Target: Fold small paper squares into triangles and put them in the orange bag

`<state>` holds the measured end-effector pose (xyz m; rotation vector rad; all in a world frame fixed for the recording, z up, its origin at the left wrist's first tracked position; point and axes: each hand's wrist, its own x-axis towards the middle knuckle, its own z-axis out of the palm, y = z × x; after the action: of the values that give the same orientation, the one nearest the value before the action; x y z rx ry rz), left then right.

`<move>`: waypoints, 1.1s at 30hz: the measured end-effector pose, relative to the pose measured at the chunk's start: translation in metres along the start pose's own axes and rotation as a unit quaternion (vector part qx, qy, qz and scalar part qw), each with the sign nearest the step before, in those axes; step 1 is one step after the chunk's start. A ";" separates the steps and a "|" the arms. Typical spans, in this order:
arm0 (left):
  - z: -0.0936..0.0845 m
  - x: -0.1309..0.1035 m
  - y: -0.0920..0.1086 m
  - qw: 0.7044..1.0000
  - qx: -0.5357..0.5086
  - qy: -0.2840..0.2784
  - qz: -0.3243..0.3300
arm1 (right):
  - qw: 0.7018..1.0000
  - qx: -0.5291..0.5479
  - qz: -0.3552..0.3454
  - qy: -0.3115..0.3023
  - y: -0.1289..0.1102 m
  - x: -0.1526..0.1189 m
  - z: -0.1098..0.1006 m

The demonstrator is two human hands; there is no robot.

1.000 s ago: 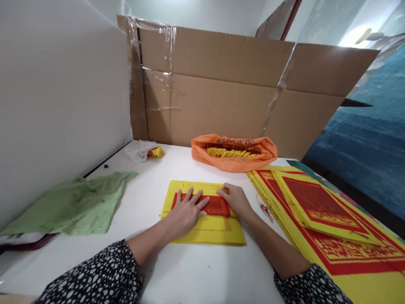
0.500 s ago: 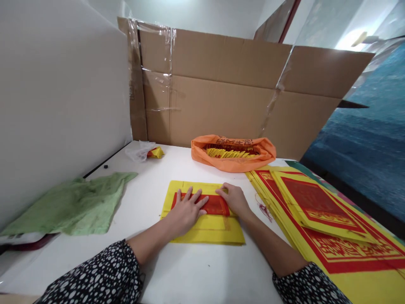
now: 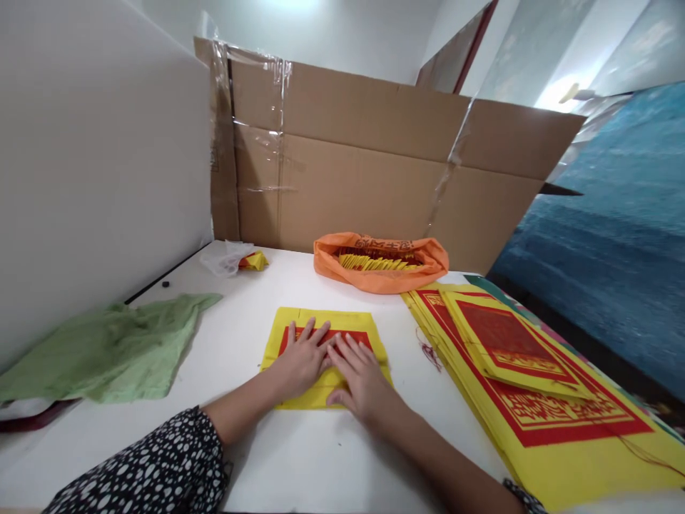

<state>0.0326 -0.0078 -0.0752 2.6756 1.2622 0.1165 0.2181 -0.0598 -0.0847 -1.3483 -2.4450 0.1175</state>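
Your left hand (image 3: pixel 300 365) and right hand (image 3: pixel 364 384) rest on the folded yellow-and-red piece (image 3: pixel 322 392), fingers extended, spread flat, unclenched. Piece lies on white table (image 3: pixel 292 460), between green cloth (image 3: pixel 133 350) and yellow-and-red stack (image 3: pixel 511 343). Beyond: filled orange bag (image 3: pixel 377 283), then cardboard (image 3: pixel 358 164).

Lettering (image 3: pixel 388 243) on orange bag (image 3: pixel 374 283), yellow sheets (image 3: pixel 516 350); illegible

Bag (image 3: pixel 374 283) behind sheet (image 3: pixel 315 397), cloth (image 3: pixel 120 350) left

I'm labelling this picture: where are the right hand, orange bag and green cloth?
Right hand (image 3: pixel 367 385), head view: back of hand.
Orange bag (image 3: pixel 377 282), head view: front wall.
Green cloth (image 3: pixel 115 348), head view: its middle.
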 end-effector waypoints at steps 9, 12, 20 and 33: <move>-0.014 -0.019 -0.019 0.995 -0.013 -0.022 0.100 | 0.989 -0.013 0.126 -0.075 -0.019 -0.024 0.000; -0.018 -0.039 -0.042 0.991 -0.027 -0.010 0.128 | 0.980 -0.014 0.180 -0.089 -0.022 -0.033 -0.007; -0.033 -0.054 -0.071 0.994 -0.030 0.028 0.098 | 0.963 0.029 0.216 -0.158 -0.015 -0.037 -0.031; -0.005 -0.068 -0.013 0.970 0.157 0.133 0.127 | 0.996 -0.044 -0.060 0.044 -0.018 0.025 0.012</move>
<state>-0.0216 -0.0512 -0.0724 3.1790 1.0727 0.3471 0.1871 -0.0481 -0.0854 -1.2110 -2.4755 -0.0776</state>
